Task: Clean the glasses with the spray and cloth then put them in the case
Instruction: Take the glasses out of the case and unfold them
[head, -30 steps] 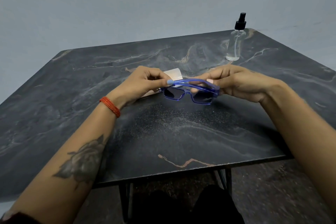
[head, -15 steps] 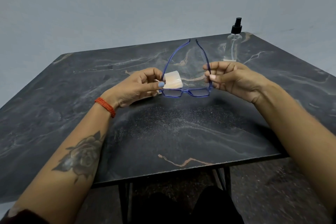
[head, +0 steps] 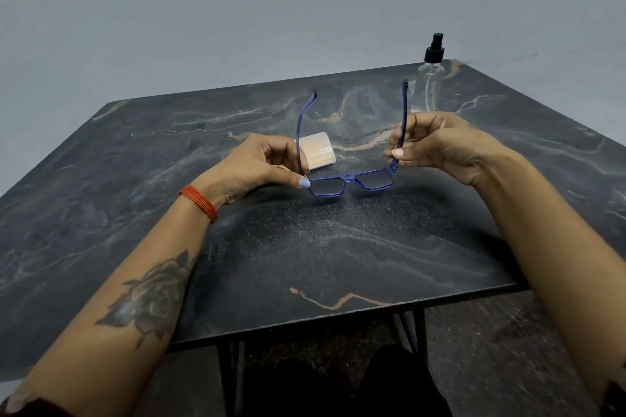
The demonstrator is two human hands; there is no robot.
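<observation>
While both temples stand unfolded, the blue-framed glasses (head: 350, 181) with dark rectangular lenses hang above the marbled surface (head: 305, 257), left hand (head: 261, 166) and right hand (head: 440, 144) fingers pinching each temple.

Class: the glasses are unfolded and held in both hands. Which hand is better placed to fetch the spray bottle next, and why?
The right hand, probably: the spray bottle stands just beyond it at the far right, while the left hand can keep holding the glasses.
</observation>
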